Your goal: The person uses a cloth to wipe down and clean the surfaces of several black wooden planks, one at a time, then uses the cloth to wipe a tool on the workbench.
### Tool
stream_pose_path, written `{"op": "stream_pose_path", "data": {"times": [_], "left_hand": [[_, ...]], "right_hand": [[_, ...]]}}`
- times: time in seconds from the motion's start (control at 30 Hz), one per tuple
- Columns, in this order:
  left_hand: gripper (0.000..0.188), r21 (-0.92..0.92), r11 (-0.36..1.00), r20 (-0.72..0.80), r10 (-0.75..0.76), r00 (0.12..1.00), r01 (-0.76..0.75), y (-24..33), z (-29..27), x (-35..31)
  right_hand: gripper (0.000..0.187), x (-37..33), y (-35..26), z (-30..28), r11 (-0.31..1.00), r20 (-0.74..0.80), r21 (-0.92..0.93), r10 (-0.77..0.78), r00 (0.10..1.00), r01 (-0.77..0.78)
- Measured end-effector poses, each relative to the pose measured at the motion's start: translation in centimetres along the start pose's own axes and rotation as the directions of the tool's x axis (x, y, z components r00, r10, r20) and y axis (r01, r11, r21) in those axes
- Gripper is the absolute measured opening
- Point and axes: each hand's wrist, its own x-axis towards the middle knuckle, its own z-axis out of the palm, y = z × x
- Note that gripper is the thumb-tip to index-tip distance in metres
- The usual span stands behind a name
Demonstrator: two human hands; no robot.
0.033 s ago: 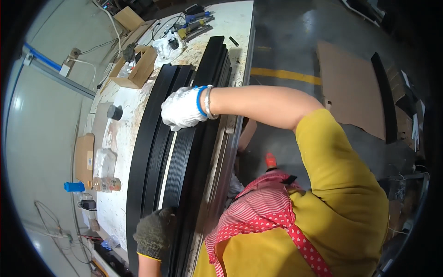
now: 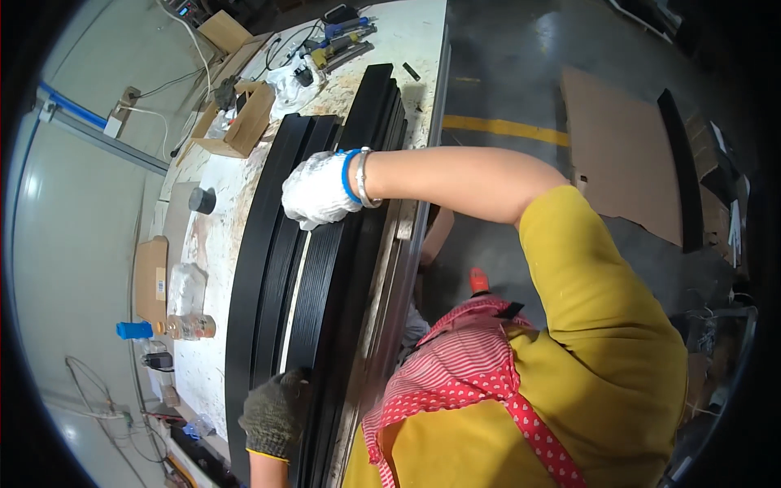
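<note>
Long black strips with fine ridges (image 2: 317, 268) lie side by side in a stack along the white workbench (image 2: 213, 244). My right hand (image 2: 319, 191), in a white knit glove with a blue cuff, is closed over the strips near their far part; its fingertips are hidden. Nearer to me, my left hand (image 2: 275, 413), in a dark grey glove with a yellow hem, is wrapped over the same strips. Its thumb points toward the ridged strip, while the other fingers are mostly out of sight. A narrow pale gap shows between the strips from one hand to the other.
An open cardboard box (image 2: 244, 130), a white plastic bag (image 2: 293, 85) and power tools (image 2: 346, 37) sit at the bench's far end. Left stand a dark round container (image 2: 202, 200) and a clear jar (image 2: 191, 327). Flat cardboard (image 2: 622, 163) leans on the right.
Both hands keep their places on the strips. The whole view has shifted very slightly.
</note>
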Motion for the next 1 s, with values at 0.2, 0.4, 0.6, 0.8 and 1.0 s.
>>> {"op": "stream_pose_path", "data": {"times": [0.2,0.4,0.6,0.8,1.0], "left_hand": [[0.034,-0.109,0.970,0.035,-0.215,0.976,0.217,2.7,-1.1,1.8],[0.033,-0.132,0.946,0.008,-0.297,0.955,0.295,3.6,-0.6,2.4],[0.029,-0.169,0.928,-0.023,-0.342,0.940,0.333,3.9,-0.3,2.5],[0.029,-0.146,0.906,-0.007,-0.402,0.915,0.397,4.8,-0.9,2.9],[0.027,-0.097,0.906,-0.066,-0.418,0.906,0.411,4.9,-0.2,3.2]], "right_hand": [[0.027,-1.3,9.8,-2.2,0.999,0.070,-0.035,0.010,0.997,-0.008],[0.034,-1.5,18.5,-2.6,0.988,0.085,-0.152,0.034,0.996,-0.020],[0.034,-0.9,21.6,-2.2,0.983,0.017,-0.179,0.049,0.999,-0.045],[0.036,-0.6,17.2,-3.0,0.999,0.082,0.029,0.013,0.997,-0.015],[0.037,0.6,16.1,-3.8,1.000,0.273,0.008,-0.003,0.962,0.001]]}}
